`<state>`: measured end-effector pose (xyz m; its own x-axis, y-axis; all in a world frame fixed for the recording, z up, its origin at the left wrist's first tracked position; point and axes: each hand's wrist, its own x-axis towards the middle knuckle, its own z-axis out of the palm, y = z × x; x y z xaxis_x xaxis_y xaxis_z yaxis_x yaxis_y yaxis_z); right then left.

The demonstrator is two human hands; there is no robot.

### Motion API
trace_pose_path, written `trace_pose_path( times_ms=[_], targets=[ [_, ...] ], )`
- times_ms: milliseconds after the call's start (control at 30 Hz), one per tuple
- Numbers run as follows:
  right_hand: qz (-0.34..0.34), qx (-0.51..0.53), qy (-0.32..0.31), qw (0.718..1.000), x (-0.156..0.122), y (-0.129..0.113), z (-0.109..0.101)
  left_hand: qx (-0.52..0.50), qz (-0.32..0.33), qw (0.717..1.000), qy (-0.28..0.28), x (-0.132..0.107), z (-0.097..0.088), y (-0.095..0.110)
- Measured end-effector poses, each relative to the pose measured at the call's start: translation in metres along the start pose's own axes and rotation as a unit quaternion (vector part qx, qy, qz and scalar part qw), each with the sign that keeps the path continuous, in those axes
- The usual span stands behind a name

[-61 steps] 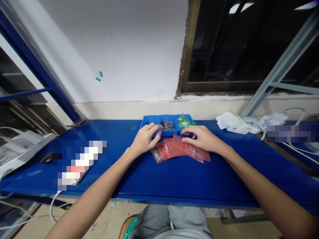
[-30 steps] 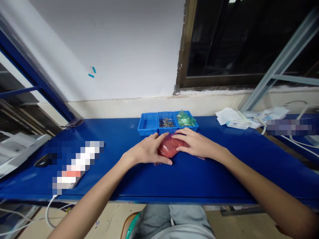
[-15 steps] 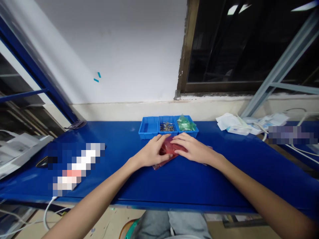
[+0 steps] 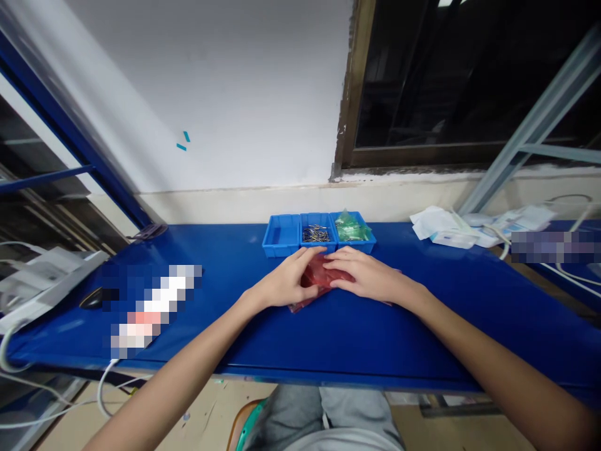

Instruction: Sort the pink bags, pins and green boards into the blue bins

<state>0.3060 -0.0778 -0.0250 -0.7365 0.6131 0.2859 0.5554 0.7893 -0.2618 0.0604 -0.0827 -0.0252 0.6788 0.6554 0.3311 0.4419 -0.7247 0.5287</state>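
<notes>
Two hands, bare: left hand (image 4: 284, 282) at nine o'clock of the bags, right hand (image 4: 369, 275) at three. Both arched over the lot, fingers bent; left thumb parted from its forefinger. Whether either pinches film: cannot tell.

Red bags (image 4: 319, 274), thin plastic, overlapping, number unclear: on the table (image 4: 328, 351), between and under the hands. Handling, by judgement: light, limp, slippery on each other, apt to fan apart; contents, if any, not visible. Best hold: opposite side edges, several layers together.

Three blue bins, side by side, at twelve. Middle bin: metal pieces (image 4: 316, 234), slender, loose. Right-hand bin: green film (image 4: 351, 228), crumpled.

Outlying: white packets (image 4: 451, 230), between two and three; mouse (image 4: 91, 298), dark, at nine.
</notes>
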Motion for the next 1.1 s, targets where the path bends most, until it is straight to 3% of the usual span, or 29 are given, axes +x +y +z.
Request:
trace_pose_path(
  times_ms=[167, 333, 467, 600, 700, 800, 967, 1100],
  targets=[
    [-0.004, -0.045, 0.011, 0.999, 0.0, -0.002, 0.002, -0.014, -0.075, 0.997, -0.028, -0.006, 0.002, 0.007],
    [0.009, -0.087, 0.004, 0.996, 0.001, -0.006, 0.0, -0.026, -0.108, 0.993, -0.043, -0.016, 0.003, 0.019],
    [0.035, -0.097, 0.009, 0.995, 0.002, -0.006, 0.001, 0.06, -0.146, 0.987, 0.005, -0.026, 0.012, 0.024],
    [0.052, -0.059, 0.019, 0.997, 0.003, 0.0, 0.007, 0.157, -0.196, 0.967, 0.046, -0.035, 0.022, 0.026],
    [0.064, -0.009, 0.02, 0.998, 0.005, 0.001, 0.006, 0.191, -0.222, 0.956, 0.03, -0.036, 0.023, 0.031],
    [0.061, 0.046, 0.013, 0.997, 0.003, -0.007, -0.01, 0.225, -0.253, 0.941, 0.013, -0.033, 0.018, 0.042],
    [0.111, 0.03, -0.004, 0.993, -0.028, -0.013, -0.04, 0.323, -0.324, 0.889, 0.003, -0.034, 0.014, 0.06],
    [0.207, -0.056, -0.054, 0.975, -0.065, -0.004, -0.032, 0.303, -0.327, 0.895, 0.01, -0.04, 0.014, 0.061]
  ],
)
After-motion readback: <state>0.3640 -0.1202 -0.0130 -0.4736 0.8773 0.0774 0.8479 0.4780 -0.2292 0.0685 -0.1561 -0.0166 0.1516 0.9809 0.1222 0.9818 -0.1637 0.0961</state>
